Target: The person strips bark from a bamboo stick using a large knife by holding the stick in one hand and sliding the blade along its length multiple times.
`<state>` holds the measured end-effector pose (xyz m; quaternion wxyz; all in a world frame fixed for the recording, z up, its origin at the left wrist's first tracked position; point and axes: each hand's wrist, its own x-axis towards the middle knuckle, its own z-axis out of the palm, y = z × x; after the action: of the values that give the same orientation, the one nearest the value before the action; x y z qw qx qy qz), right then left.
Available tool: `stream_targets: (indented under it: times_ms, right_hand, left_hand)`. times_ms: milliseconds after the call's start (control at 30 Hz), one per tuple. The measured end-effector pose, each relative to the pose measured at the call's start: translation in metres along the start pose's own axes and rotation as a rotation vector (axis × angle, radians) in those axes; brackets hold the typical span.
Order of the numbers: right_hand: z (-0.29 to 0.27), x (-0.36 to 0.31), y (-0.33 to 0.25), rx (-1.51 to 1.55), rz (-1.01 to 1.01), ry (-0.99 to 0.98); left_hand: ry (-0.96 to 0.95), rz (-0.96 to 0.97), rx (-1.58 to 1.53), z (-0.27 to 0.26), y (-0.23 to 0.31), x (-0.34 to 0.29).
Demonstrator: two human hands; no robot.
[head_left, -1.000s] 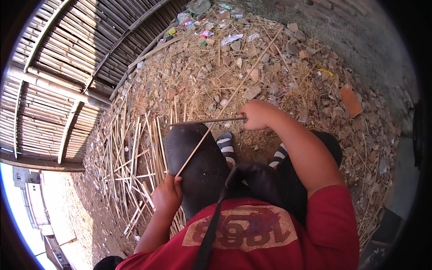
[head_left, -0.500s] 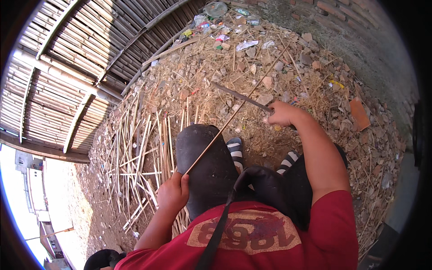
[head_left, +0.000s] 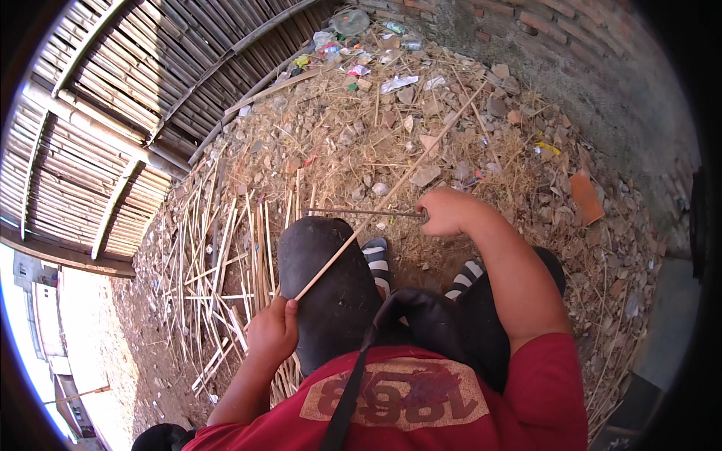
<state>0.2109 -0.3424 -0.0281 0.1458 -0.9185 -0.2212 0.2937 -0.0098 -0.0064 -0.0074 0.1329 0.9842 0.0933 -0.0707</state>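
Swung back from pointing forward, the knife (head_left: 361, 213) now crosses the stick (head_left: 388, 199) just beyond the left knee (head_left: 320, 240). The right hand (head_left: 449, 212) grips the knife, ahead and right of that knee; the left hand (head_left: 272, 328) pinches the stick beside it. The stick slants over the knee. A shallow blade angle and light strokes away from the left hand should work best; whether the edge bites cannot be told.

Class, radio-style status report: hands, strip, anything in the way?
Left hand gripping strip; right hand holding blade. Blade crosses strip in view, contact unclear. Left knee beneath strip.
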Motion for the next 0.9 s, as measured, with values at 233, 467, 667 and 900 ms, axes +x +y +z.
stream_targets:
  times_ms: [233,467,667,900]
  right_hand:
    - [0.019,0.012,0.02,0.135,0.004,0.192]
    - [0.029,0.016,-0.005,0.001,-0.098,0.01]
    - [0.026,-0.001,-0.043,0.032,-0.104,0.092]
    - [0.025,0.024,0.015,0.211,0.086,0.285]
  left_hand:
    - [0.105,0.05,-0.072,0.015,0.001,-0.004]
    - [0.053,0.077,-0.224,0.018,-0.011,0.0]
    - [0.047,0.068,-0.19,0.018,-0.008,-0.001]
    - [0.025,0.01,-0.024,0.02,-0.004,-0.001]
